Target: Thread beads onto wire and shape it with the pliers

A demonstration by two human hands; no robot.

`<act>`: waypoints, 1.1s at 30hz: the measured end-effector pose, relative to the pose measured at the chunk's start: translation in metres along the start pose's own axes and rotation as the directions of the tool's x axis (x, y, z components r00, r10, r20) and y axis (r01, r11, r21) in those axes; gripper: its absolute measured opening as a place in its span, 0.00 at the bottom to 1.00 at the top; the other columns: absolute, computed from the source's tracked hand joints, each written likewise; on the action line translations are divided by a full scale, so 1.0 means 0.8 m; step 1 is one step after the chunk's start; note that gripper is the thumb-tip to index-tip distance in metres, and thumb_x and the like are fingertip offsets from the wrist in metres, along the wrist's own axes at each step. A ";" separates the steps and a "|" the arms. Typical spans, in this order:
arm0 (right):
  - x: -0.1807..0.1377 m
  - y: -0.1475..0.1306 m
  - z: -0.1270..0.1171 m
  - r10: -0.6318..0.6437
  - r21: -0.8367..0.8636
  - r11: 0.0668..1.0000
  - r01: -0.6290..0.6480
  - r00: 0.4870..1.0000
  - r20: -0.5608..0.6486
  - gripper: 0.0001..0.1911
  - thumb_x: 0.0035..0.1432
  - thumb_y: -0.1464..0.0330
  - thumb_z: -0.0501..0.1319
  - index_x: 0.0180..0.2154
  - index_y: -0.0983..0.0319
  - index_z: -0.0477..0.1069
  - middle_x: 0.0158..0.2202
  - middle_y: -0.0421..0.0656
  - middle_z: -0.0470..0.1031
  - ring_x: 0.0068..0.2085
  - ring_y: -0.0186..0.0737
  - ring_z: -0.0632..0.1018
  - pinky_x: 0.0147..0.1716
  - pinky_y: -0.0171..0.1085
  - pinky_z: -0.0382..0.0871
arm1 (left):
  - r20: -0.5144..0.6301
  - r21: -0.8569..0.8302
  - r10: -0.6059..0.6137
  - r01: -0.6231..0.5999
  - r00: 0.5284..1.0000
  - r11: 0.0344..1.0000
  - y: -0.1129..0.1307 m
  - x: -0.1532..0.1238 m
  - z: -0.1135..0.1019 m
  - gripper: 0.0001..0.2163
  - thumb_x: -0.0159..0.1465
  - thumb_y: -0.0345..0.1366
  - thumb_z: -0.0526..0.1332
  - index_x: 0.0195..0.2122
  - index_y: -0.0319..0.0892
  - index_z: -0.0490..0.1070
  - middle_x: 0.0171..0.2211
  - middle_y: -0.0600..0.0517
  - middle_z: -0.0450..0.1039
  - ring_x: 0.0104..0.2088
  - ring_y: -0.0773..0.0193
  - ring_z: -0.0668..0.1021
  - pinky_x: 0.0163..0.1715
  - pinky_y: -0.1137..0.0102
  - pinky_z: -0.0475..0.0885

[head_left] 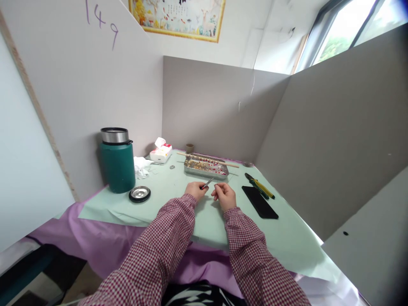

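Observation:
My left hand (196,191) is closed around a small pointed tool (208,183) with a slim metal tip and red and black at the handle end; its exact kind is unclear. The tip slants up and right, toward my other hand. Just across from it, my right hand (225,195) is closed, thumb and fingertips pinched together. Anything between those fingertips is too small to make out. Beyond both hands sits a metal tray (204,173) with many small red and gold pieces in it. A thin wooden stick (232,165) with small pieces along it lies across the tray.
On the right lie a black flat slab (259,202) and green-and-yellow pliers (264,189). To the left stand a green flask (117,167), its round lid (139,193), crumpled tissue (142,167) and a tissue pack (161,153). Grey partitions (219,102) enclose the table.

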State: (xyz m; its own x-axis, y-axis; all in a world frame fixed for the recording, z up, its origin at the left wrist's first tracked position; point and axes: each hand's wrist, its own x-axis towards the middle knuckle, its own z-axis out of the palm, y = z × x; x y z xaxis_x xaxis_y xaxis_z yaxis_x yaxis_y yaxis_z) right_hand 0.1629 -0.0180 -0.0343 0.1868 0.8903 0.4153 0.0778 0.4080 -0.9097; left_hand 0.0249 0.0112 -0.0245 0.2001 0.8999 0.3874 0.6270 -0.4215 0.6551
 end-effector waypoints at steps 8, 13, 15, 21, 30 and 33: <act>0.005 0.003 -0.004 0.113 0.091 0.989 -0.116 0.993 0.041 0.13 0.46 0.60 0.61 0.29 0.63 0.64 0.19 0.39 0.73 0.15 0.28 0.68 0.10 0.26 0.55 | 0.014 -0.121 -0.006 0.008 1.000 0.993 0.003 -0.003 -0.004 0.13 0.54 0.41 0.56 0.32 0.41 0.76 0.23 0.54 0.73 0.26 0.68 0.71 0.28 0.75 0.62; 0.001 0.004 0.000 -0.027 -0.046 0.999 0.026 0.999 -0.035 0.12 0.48 0.60 0.59 0.28 0.63 0.65 0.19 0.38 0.72 0.15 0.28 0.67 0.16 0.29 0.62 | -0.036 -0.023 -0.040 0.039 0.999 0.999 -0.001 0.000 -0.004 0.13 0.54 0.41 0.55 0.32 0.42 0.76 0.25 0.53 0.74 0.27 0.67 0.71 0.28 0.74 0.62; 0.001 0.006 0.000 -0.073 -0.108 0.992 0.066 0.995 -0.064 0.12 0.49 0.59 0.58 0.28 0.63 0.66 0.19 0.39 0.72 0.16 0.29 0.67 0.17 0.30 0.63 | -0.041 -0.016 -0.049 0.048 0.998 0.999 -0.001 0.001 -0.005 0.12 0.54 0.40 0.55 0.32 0.42 0.76 0.26 0.52 0.75 0.28 0.67 0.72 0.29 0.74 0.62; 0.002 0.010 0.001 -0.092 -0.155 0.985 0.081 0.994 -0.064 0.14 0.48 0.58 0.58 0.30 0.63 0.68 0.20 0.40 0.73 0.16 0.30 0.68 0.17 0.31 0.63 | -0.011 -0.143 -0.112 0.109 0.994 0.984 0.001 0.000 -0.007 0.12 0.53 0.40 0.56 0.32 0.41 0.76 0.21 0.53 0.72 0.24 0.68 0.71 0.27 0.74 0.63; -0.001 0.002 0.000 0.001 -0.086 0.996 -0.006 0.998 -0.055 0.13 0.47 0.59 0.59 0.28 0.63 0.66 0.20 0.39 0.73 0.16 0.28 0.67 0.17 0.30 0.63 | 0.018 -0.221 -0.111 0.112 0.994 0.969 0.002 -0.002 -0.009 0.13 0.52 0.42 0.56 0.30 0.39 0.75 0.20 0.54 0.69 0.23 0.69 0.69 0.25 0.75 0.63; -0.001 0.002 -0.001 0.001 -0.093 0.996 -0.007 0.998 -0.062 0.14 0.47 0.58 0.59 0.29 0.63 0.66 0.20 0.39 0.73 0.16 0.29 0.67 0.17 0.31 0.64 | -0.026 -0.167 -0.124 0.118 0.992 0.979 0.003 -0.002 -0.011 0.13 0.53 0.41 0.56 0.31 0.40 0.76 0.20 0.53 0.70 0.25 0.68 0.70 0.27 0.75 0.63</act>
State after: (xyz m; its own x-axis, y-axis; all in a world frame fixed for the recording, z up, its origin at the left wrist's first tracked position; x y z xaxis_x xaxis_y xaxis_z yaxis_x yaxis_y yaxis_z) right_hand 0.1635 -0.0183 -0.0365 0.2467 0.8766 0.4131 0.1677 0.3812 -0.9092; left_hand 0.0197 0.0079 -0.0175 0.1015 0.9419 0.3203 0.5117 -0.3255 0.7951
